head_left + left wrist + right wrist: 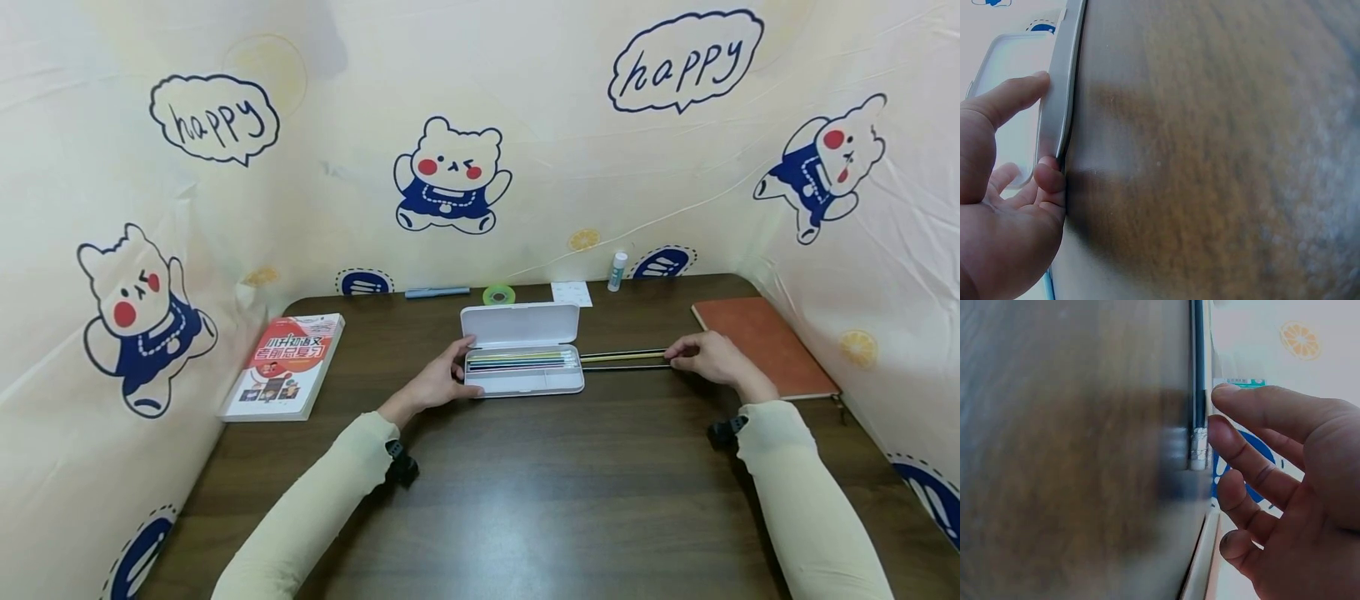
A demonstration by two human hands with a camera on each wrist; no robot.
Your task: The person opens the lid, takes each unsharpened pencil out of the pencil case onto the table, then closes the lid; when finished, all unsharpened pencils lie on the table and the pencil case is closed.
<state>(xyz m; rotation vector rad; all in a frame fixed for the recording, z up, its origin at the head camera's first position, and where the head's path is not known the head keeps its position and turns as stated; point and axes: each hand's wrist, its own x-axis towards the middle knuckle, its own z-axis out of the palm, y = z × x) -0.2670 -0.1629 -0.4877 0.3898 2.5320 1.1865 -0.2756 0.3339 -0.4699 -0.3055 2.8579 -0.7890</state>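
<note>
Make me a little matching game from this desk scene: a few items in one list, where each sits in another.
Things:
1. pencil case
2. brown notebook
3. glue stick
4. red-covered book

Places:
A. table's left edge
B. upright at the back, by the cloth wall
C. table's right side, beyond the right hand
D. centre, lid open, left hand touching it

Pairs: 1-D, 2-C, 3-B, 4-A

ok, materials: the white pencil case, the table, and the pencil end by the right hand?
Pencil case: likely plastic, smooth matte white shell with rounded moulded edges.
Table: dark wood-grain top, solid or laminate unclear.
Pencil end: ribbed silvery band, probably metal.
</note>
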